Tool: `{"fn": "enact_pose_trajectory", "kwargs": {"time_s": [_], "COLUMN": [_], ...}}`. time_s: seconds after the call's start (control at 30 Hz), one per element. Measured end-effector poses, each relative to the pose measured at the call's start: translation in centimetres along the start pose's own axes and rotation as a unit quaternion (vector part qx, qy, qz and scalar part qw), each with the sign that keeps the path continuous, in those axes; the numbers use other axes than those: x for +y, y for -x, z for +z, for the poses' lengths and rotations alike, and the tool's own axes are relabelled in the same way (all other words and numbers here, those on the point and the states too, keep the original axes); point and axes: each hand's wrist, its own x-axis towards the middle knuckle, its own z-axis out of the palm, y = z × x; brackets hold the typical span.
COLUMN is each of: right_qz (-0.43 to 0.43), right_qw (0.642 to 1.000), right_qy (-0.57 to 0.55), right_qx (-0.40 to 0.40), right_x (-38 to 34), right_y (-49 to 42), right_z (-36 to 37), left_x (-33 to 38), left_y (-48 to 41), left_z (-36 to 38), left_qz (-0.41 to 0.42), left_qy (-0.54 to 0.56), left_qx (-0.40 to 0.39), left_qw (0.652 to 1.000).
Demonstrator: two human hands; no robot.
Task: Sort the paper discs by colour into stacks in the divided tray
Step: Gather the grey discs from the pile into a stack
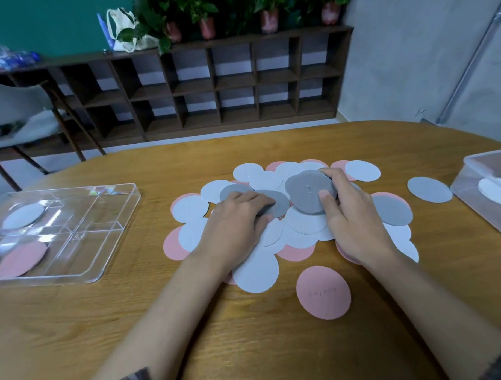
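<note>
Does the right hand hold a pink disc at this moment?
No, the right hand grips a grey disc, with the thumb on its upper face and the fingers curled round its far edge.

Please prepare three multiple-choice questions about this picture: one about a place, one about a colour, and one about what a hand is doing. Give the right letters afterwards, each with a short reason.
1. Where is the divided tray relative to the pile of discs?
A. On the person's left of it
B. On the person's right of it
C. Under it

2. What colour is the single disc lying alone nearest the person?
A. White
B. Pink
C. Green

3. What is the right hand doing?
A. Resting flat on bare table
B. Lifting the tray
C. Gripping dark grey discs

Answers: 1 A, the tray sits at the left edge of the view. 2 B, it is plainly pink. 3 C, thumb and fingers curl round the grey discs over the pile.
</note>
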Motion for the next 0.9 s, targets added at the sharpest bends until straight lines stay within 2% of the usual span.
{"fn": "enact_pose_trajectory", "kwargs": {"time_s": [0.17, 0.37, 0.5, 0.6, 0.7, 0.9], "right_qz": [-0.005, -0.021, -0.028, -0.035, -0.043, -0.048], "right_qw": [1.0, 0.999, 0.999, 0.999, 0.997, 0.994], "right_qy": [0.005, 0.008, 0.002, -0.016, -0.036, -0.079], "right_qx": [-0.021, -0.024, -0.022, -0.028, -0.048, -0.062], "right_x": [-0.1, -0.1, -0.3, -0.6, -1.0, -1.3], "right_y": [0.1, 0.4, 0.4, 0.5, 0.7, 0.8], "right_z": [0.2, 0.3, 0.4, 0.5, 0.6, 0.4], "left_x": [-0.2, -1.4, -0.8, 0.0, 0.8, 1.9], "left_y": [1.1, 2.1, 1.9, 1.8, 1.9, 2.3], "left_z": [0.0, -0.6, -1.0, -1.4, -1.5, -0.7], "left_qz": [0.015, 0.023, 0.051, 0.05, 0.017, -0.046], "left_qy": [-0.004, 0.052, 0.067, 0.137, 0.212, 0.278], "left_qx": [0.043, 0.05, 0.16, 0.233, 0.237, 0.21], "left_qw": [0.999, 0.997, 0.983, 0.961, 0.948, 0.936]}}
